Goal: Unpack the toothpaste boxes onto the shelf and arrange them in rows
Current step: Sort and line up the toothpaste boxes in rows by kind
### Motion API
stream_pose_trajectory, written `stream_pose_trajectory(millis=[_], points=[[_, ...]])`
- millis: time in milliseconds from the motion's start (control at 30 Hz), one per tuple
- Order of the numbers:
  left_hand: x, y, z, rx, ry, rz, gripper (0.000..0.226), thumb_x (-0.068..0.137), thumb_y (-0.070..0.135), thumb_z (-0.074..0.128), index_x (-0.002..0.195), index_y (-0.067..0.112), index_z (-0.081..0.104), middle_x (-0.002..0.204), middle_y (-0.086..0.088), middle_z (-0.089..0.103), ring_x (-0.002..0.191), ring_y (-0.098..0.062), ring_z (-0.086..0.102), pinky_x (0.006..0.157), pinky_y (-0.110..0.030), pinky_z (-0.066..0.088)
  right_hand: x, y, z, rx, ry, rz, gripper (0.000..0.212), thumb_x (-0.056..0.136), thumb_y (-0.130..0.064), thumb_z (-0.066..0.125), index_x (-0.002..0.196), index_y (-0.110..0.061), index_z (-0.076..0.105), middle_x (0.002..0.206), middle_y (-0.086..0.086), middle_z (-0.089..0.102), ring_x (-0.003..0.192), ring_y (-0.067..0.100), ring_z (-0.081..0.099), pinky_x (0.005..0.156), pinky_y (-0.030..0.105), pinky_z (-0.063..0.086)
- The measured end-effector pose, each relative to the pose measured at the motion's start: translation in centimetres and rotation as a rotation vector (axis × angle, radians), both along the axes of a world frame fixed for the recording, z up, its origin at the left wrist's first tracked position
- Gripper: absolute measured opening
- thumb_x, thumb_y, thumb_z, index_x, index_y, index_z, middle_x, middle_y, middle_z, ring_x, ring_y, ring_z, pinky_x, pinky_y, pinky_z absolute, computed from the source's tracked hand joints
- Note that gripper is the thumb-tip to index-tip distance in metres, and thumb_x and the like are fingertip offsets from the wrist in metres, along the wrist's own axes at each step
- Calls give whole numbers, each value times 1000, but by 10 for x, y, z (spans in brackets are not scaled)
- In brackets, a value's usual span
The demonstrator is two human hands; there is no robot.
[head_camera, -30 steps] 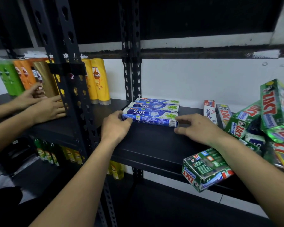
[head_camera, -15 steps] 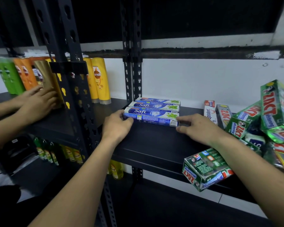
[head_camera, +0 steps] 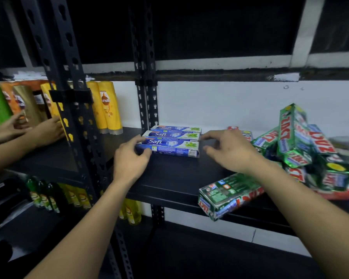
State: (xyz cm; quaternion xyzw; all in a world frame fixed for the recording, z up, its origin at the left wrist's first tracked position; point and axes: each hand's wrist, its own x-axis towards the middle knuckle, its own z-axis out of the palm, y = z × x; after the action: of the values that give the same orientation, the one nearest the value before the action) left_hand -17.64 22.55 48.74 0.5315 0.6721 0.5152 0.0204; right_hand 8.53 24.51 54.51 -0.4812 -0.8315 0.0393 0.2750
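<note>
Blue long cardboard Safi toothpaste boxes (head_camera: 176, 135), laid flat in rows on black metal shelf (head_camera: 169, 178).
Left hand (head_camera: 131, 160) curled round front box's (head_camera: 173, 151) left end; right hand (head_camera: 230, 152) spread, lifted off right end since earlier.

bare shelf (head_camera: 175, 178) front, green boxes (head_camera: 302, 146) crowding right, upright post (head_camera: 147, 109) behind

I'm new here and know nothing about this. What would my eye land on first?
Probably the blue toothpaste boxes lined up mid-shelf, with the left hand gripping their left end and the right hand open by their right end. Next comes the jumbled heap of green boxes at the right, with one green box jutting over the front edge of the black shelf. Yellow bottles stand upright at the back left.
</note>
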Motion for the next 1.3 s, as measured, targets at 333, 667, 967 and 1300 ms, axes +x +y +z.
stream_pose_trajectory(millis=[333, 667, 967, 1300], points=[[118, -41, 17, -80, -5, -598, 24, 82, 29, 74, 105, 31, 74, 105, 21, 71, 99, 6, 64, 94, -26, 49, 110, -56, 3, 265, -22, -92, 29, 89, -30, 58, 115, -24, 70, 113, -2, 71, 108, 21, 59, 94, 37, 47], [196, -41, 31, -109, 379, -481, 22, 82, 38, 69, 102, 32, 71, 96, 17, 70, 89, -2, 65, 84, -28, 53, 195, -69, -23, 169, 108, -361, 41, 90, -53, 57, 121, -27, 67, 131, -3, 64, 119, 23, 58, 94, 30, 42], [230, 4, 43, -138, 323, -445, 62, 83, 45, 73, 136, 26, 47, 134, 1, 55, 116, -20, 55, 88, -29, 42, 203, -72, -37, 169, 191, -342, 54, 90, -48, 62, 137, -26, 54, 133, -4, 62, 119, 17, 58, 94, 30, 46], [223, 7, 50, -101, 231, -490, 51, 90, 37, 68, 139, 28, 57, 86, -12, 73, 33, -5, 37, 41, -12, 30, 201, -71, -28, 345, -2, -489, 59, 91, -56, 53, 141, -24, 50, 149, 5, 46, 131, 29, 47, 108, 46, 36]])
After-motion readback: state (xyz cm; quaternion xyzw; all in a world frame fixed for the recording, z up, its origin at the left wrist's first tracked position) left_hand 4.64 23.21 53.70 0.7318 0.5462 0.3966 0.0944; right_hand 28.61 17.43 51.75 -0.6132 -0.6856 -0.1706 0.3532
